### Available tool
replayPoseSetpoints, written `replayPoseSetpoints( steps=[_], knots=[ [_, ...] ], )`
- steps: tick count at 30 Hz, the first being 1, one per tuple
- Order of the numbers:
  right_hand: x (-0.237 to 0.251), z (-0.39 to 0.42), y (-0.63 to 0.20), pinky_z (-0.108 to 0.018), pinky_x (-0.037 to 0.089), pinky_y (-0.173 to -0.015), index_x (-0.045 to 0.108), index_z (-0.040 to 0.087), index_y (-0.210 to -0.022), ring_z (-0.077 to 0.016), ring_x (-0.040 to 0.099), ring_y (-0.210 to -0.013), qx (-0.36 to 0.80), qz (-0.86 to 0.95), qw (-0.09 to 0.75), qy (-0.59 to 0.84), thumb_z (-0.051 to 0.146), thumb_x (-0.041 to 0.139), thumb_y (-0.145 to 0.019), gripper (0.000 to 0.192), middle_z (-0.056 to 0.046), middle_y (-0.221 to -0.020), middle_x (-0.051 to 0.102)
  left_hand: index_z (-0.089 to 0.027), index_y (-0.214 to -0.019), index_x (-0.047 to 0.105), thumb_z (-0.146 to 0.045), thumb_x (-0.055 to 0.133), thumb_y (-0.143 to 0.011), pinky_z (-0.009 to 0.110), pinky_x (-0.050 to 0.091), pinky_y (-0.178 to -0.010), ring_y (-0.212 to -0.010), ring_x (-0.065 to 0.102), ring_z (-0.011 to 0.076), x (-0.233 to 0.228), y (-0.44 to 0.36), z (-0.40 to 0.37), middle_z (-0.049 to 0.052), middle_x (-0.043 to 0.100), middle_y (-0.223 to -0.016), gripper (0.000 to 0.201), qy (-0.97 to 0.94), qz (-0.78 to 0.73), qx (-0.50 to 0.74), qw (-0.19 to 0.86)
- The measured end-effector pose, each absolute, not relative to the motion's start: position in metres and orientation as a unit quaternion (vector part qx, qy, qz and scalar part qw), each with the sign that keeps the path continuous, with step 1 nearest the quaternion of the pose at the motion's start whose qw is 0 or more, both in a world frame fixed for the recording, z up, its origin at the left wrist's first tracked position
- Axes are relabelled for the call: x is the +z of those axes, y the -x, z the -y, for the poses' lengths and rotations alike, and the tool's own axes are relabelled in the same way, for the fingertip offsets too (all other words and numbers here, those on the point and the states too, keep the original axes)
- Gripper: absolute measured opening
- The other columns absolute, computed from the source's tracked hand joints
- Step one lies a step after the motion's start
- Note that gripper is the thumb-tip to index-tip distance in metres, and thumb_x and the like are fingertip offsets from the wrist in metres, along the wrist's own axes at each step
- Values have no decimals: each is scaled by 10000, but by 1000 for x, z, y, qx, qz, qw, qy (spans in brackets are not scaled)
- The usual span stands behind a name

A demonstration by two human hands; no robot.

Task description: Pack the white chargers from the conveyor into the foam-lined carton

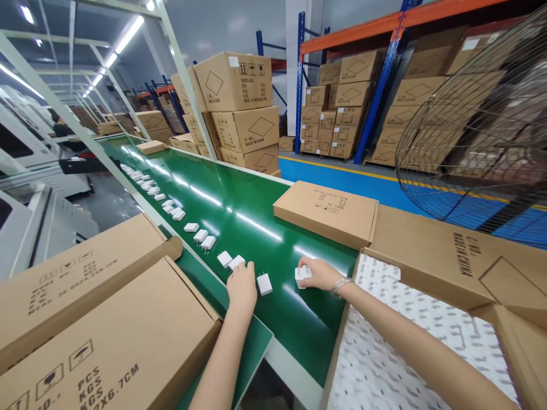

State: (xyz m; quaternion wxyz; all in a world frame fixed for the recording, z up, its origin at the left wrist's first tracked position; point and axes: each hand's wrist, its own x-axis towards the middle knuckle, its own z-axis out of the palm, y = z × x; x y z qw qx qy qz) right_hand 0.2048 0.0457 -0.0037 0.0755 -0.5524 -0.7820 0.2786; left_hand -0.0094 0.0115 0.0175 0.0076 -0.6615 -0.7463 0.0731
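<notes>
A long row of small white plug adapters (200,236) lies along the left side of a green conveyor belt (239,210). My left hand (241,285) rests on the belt at the near end of that row, fingers touching one adapter (236,262), with another adapter (264,283) just to its right. My right hand (316,273) is closed over a white adapter (301,277) on the belt, near the corner of an open carton lined with printed white sheet (384,341). A bracelet sits on my right wrist.
A flat brown box (327,212) lies on the belt's right edge. Large cartons (98,319) sit at the near left. Stacked cartons (239,108) and shelving racks (384,85) stand beyond the belt. A wire fan guard (478,131) is at the right.
</notes>
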Motion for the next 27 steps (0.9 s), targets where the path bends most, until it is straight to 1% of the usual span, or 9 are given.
replayPoseSetpoints(
  steps=[3, 8, 11, 14, 16, 18, 21, 24, 27],
  knots=[
    [0, -41, -210, -222, 327, -571, 535, 223, -932, -173, 542, -733, 295, 787, 85, 536, 300, 688, -592, 380, -3, -809, 602, -178, -1064, 503, 5, 311, -790, 303, 420, -828, -1072, 459, 195, 21, 9, -13, 93, 520, -1093, 381, 777, 629, 38, 9],
    [-1, -35, -215, -215, 345, -572, 527, 221, -918, -163, 549, -721, 317, 793, 81, 514, 276, 705, -586, 381, 10, -804, 609, -183, -1021, 544, 67, 387, -669, 317, 399, -892, -1111, 406, 201, 4, 8, -16, 66, 498, -1218, 460, 867, 487, 68, -81],
    [-6, -32, -216, -218, 347, -573, 523, 222, -920, -168, 553, -722, 314, 795, 74, 514, 264, 701, -590, 378, 4, -818, 611, -181, -1032, 535, 80, 371, -658, 326, 395, -895, -1028, 441, 190, -5, 10, -17, 46, 488, -1259, 485, 871, 478, 59, -97],
    [-6, -30, -218, -220, 347, -576, 523, 224, -925, -175, 557, -725, 306, 799, 67, 513, 255, 697, -594, 375, 3, -803, 611, -209, -985, 540, 52, 369, -696, 334, 409, -851, -982, 456, 189, -1, 11, -15, 27, 577, -1094, 426, 877, 468, 71, -76],
    [-4, -29, -218, -223, 349, -585, 523, 223, -929, -179, 561, -734, 300, 801, 66, 513, 252, 695, -600, 373, 2, -802, 615, -215, -1011, 526, -23, 431, -732, 358, 401, -862, -1023, 445, 207, 8, 8, -14, 39, 566, -1066, 352, 870, 482, 91, -51],
    [-2, -28, -218, -224, 350, -590, 520, 221, -943, -180, 565, -741, 295, 803, 69, 514, 253, 685, -613, 370, -2, -811, 619, -215, -1077, 498, -94, 510, -733, 353, 401, -871, -1079, 427, 218, 19, 0, -13, 58, 521, -1127, 364, 849, 512, 121, -40],
    [-1, -27, -215, -225, 350, -593, 514, 219, -953, -184, 568, -755, 283, 802, 75, 521, 243, 674, -621, 370, -8, -826, 624, -178, -1120, 492, -77, 541, -712, 315, 437, -800, -1093, 447, 236, 29, -25, -18, 109, 479, -1185, 423, 808, 564, 166, -41],
    [-3, -26, -209, -231, 347, -600, 519, 222, -940, -190, 572, -769, 268, 799, 80, 532, 250, 683, -611, 369, -10, -842, 629, -82, -1069, 541, -42, 502, -727, 366, 442, -772, -1028, 515, 289, 28, -60, -25, 194, 530, -1098, 347, 770, 607, 191, -37],
    [-6, -26, -202, -244, 344, -605, 515, 220, -952, -203, 576, -784, 248, 793, 84, 550, 274, 672, -631, 361, -23, -869, 634, -69, -982, 594, -63, 527, -725, 394, 440, -765, -988, 547, 317, 21, -87, -32, 202, 587, -991, 265, 761, 614, 203, -55]
  ],
)
